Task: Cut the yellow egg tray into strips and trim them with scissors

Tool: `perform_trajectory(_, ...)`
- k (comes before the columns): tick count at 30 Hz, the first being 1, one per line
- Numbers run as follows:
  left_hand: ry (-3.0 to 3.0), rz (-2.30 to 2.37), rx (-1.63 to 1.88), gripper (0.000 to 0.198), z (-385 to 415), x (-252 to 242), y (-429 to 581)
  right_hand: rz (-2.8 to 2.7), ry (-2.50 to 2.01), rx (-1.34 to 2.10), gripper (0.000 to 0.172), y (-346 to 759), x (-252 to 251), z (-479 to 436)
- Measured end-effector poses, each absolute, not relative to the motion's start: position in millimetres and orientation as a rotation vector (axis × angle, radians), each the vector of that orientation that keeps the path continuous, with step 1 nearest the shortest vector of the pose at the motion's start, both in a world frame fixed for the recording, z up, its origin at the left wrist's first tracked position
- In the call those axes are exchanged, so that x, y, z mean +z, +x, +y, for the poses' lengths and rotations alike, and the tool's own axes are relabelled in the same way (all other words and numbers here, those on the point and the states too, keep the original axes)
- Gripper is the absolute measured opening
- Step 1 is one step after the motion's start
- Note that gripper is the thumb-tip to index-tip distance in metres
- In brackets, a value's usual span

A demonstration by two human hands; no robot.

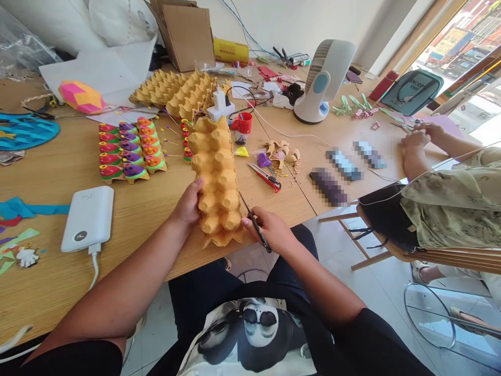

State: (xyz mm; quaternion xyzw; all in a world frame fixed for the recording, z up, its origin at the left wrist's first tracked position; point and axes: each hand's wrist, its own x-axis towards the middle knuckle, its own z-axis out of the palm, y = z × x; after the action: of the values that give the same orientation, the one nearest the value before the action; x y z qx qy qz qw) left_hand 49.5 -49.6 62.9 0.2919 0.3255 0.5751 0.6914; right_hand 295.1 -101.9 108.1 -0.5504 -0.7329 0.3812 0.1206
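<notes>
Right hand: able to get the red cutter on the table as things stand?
Likely not yet: the right hand is full with scissors. The cutter lies uncovered just past it, beside the carton the left hand holds.

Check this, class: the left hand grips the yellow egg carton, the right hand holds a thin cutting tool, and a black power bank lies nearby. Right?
One slip: the head view shows the power bank is white, not black. The rest stands: the left hand grips the yellow egg carton and the right hand holds a thin cutting tool.
</notes>
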Motion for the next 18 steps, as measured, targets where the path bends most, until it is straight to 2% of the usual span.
perform_trajectory(9, 0.716, 0.715, 1.321, 0.071, -50.7, 60.9, 50.7, -2.173, -1.615, 1.098, 0.039, 292.9, 107.7, -98.2)
perform_trajectory(18, 0.708, 0.757, 1.269, 0.057, -52.1, 58.8, 48.8, -2.169, -1.624, 1.126, 0.03, 291.5, 109.0, -95.3)
